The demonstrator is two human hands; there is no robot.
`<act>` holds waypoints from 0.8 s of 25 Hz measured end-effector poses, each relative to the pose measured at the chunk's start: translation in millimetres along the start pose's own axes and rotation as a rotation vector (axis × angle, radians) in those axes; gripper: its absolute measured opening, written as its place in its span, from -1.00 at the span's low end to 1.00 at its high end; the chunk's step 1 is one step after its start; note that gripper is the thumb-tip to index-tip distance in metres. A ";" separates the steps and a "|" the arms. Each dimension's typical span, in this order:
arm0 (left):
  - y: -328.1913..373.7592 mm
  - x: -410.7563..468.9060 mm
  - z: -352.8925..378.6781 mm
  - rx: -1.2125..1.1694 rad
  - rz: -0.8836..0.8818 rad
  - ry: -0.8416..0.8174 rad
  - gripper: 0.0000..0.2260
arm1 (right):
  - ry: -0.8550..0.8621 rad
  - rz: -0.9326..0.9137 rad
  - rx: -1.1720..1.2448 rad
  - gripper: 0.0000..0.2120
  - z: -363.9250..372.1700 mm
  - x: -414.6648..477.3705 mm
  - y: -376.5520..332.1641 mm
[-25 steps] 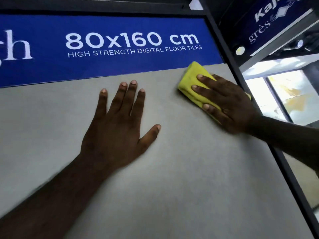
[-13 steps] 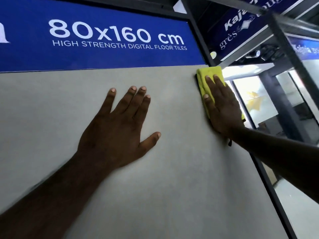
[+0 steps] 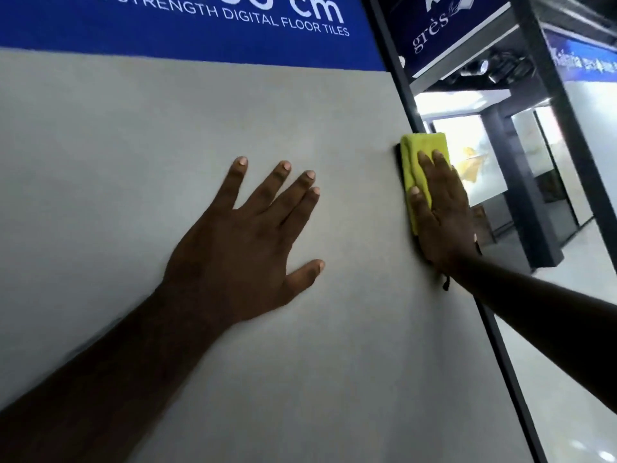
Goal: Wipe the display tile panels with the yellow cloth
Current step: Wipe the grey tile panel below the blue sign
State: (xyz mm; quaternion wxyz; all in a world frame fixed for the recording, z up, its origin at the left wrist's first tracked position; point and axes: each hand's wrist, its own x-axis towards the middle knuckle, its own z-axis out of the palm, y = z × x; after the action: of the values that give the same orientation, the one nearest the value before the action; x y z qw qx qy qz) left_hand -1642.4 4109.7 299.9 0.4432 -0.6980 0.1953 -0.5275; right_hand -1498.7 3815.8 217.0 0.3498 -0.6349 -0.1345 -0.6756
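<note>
Grey matt tile fills most of my feed: one big display tile panel (image 3: pixel 150 135) under a blue size sign (image 3: pixel 167 31), bounded by a black frame (image 3: pixel 392 61) with a lit showroom aisle beyond it. From my end I read the right hand (image 3: pixel 440 225) as flat, fingers straight and close together, pressing the folded yellow cloth (image 3: pixel 412 155) against the panel's right-hand edge. Nothing is curled round the cloth; only the push of palm and fingers holds it there. The cloth shows above the fingertips and just to their inner side, and its outer side seems to lap onto the frame. The left hand (image 3: pixel 247 248) lies well to the inside of that grip, spread wide and flat on the tile, thumb out, holding nothing; I take it as a brace. As for progress, I judge the wipe to be at the upper right border of this panel. The surface looks evenly dull all over, so I cannot tell which stretches have been covered. My guess is that the edge below the wiping hand remains to be done, and any further panels lie outside my view.
</note>
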 end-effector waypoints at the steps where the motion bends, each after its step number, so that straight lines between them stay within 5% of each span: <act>1: 7.1 -2.8 1.2 -0.008 0.007 -0.001 -0.20 | 0.014 0.126 -0.006 -0.46 2.2 -6.3 -3.9; 5: 32.1 -12.0 -0.9 -0.038 -0.015 -0.016 -0.21 | -0.086 -0.401 -0.023 -0.52 -5.5 -43.8 17.9; 8: 61.1 -22.5 -0.1 -0.063 0.011 -0.037 -0.22 | 0.011 0.030 0.020 -0.50 -8.1 -54.5 21.6; 12: 115.1 -36.4 1.4 -0.112 0.061 -0.054 -0.21 | -0.121 -0.335 0.022 -0.52 -16.0 -114.3 43.6; 15: 152.1 -41.4 0.7 -0.143 0.007 -0.144 -0.18 | -0.053 0.045 0.056 -0.49 -23.8 -144.8 63.1; 18: 189.1 -49.7 1.8 -0.195 0.006 -0.178 -0.16 | -0.222 -0.174 0.040 -0.50 -30.3 -199.2 77.8; 20: 215.6 -57.3 2.7 -0.221 0.008 -0.177 -0.16 | -0.188 -0.068 0.078 -0.49 -39.7 -217.1 82.7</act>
State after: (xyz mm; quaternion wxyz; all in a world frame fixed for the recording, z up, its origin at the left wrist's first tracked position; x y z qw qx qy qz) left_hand -1619.0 4038.8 89.6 0.3812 -0.7854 0.2152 -0.4375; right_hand -1486.8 3797.0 -17.6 0.3368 -0.6764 -0.2145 -0.6190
